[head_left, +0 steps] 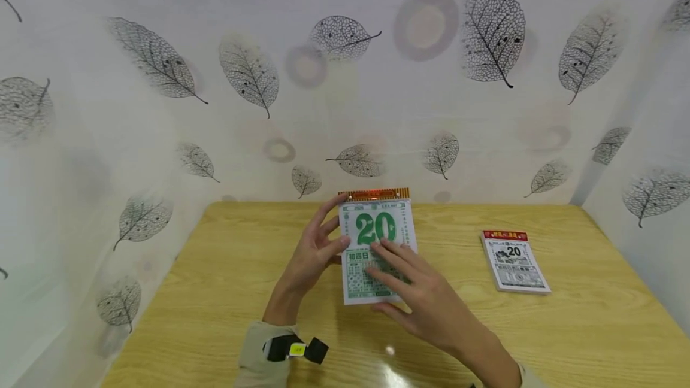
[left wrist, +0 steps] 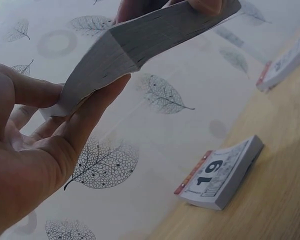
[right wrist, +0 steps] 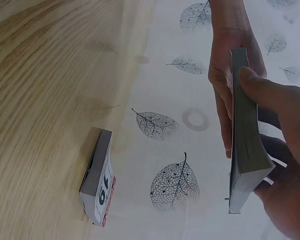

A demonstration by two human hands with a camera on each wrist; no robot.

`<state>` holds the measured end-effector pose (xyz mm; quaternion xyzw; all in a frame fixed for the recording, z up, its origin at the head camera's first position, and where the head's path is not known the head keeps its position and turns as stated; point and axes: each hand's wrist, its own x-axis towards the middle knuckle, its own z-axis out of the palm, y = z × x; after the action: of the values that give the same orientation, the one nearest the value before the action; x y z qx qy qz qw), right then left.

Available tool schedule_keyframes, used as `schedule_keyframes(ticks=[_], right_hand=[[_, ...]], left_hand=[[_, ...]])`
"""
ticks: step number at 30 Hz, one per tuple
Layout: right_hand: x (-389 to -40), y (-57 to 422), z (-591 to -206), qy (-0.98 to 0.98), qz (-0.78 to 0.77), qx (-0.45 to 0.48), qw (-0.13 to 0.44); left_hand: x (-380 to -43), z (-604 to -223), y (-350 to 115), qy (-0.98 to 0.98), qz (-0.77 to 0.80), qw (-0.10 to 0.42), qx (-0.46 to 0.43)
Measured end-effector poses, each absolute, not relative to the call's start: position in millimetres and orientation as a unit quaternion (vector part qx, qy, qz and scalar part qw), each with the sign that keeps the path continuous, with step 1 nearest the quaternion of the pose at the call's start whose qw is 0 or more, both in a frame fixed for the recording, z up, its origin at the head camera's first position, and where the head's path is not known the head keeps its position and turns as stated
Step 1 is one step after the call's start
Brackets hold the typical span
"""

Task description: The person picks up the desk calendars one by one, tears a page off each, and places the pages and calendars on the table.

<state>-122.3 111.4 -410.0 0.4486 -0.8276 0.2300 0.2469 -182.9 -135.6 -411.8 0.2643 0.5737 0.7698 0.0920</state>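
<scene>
Head view: the green-printed tear-off calendar (head_left: 375, 229) is in both hands, with its front page turned to the camera. The left hand (head_left: 314, 247) pinches it at the left edge: the thumb lies on the front, other fingers go behind the block, and one finger reaches up to the orange header strip (head_left: 375, 194). The right hand (head_left: 420, 285) is rather wide, its fingers spread and nearly straight; they rest on the page just below the big number 20, and the thumb touches the lower edge of the pages. Both wrist views show that this calendar is raised above the wooden worktop (head_left: 232, 268). A red-headed calendar (head_left: 514, 262) with a black number 20 lies at the right side of the worktop, well apart from the hands. In the left wrist view, a calendar with number 19 (left wrist: 217, 175) lies also on the worktop, near the leaf-patterned wall (head_left: 334, 100). Around the beige left sleeve (head_left: 252, 346) goes a black strap (head_left: 280, 349) with a yellow label.
</scene>
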Motion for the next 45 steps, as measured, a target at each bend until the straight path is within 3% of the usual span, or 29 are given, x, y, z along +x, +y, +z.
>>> schedule_keyframes(ticks=[19,34,45], right_hand=[[-114,111,-408,-0.810,0.260,0.478,0.217],[-117,109,-410,-0.794,0.378,0.436,0.192],[-113,111,-399,-0.785,0.478,0.376,0.116]], left_hand=[[-185,-416,-132,0.572,0.768,0.098,0.272],[-184,-417,-131,0.571,0.763,0.113,0.280],[-185,-418,-131,0.577,0.756,0.120,0.284]])
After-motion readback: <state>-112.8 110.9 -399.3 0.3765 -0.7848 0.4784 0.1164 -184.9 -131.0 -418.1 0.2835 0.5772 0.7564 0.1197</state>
